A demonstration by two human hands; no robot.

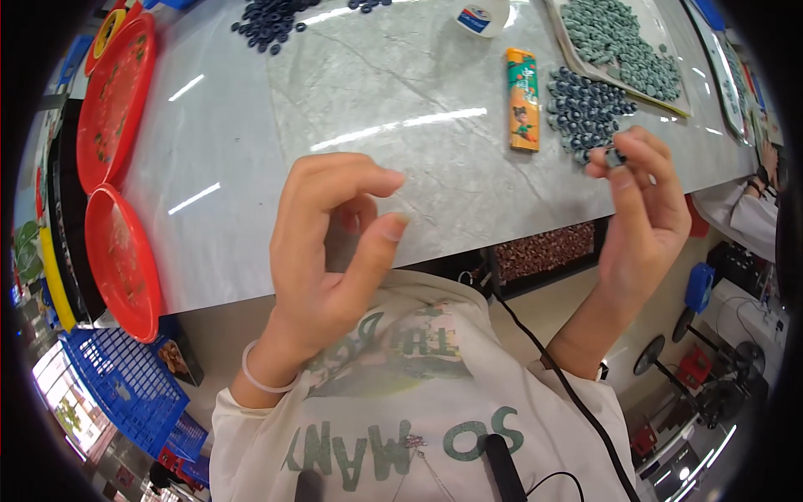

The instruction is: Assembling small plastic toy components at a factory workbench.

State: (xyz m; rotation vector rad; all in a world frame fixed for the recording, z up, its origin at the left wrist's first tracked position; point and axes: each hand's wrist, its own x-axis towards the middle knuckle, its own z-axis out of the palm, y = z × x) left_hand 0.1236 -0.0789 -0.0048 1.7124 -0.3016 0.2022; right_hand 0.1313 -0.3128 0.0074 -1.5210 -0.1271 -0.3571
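Two hands hover at the table [251,209] edge: right hand [644,201] pinches a ring [615,156] beside the orange lighter [524,99], left hand [335,243] loosely open (holding nothing)

**Grey marble worktop under bright overhead light**

Pale grey marble table [251,125] across the upper frame, streaked with white glare. Red round trays [113,92] stacked at the left edge; blue plastic crate [125,381] at lower left. Beige floor [552,309] lower right, black fans [648,356] standing there.
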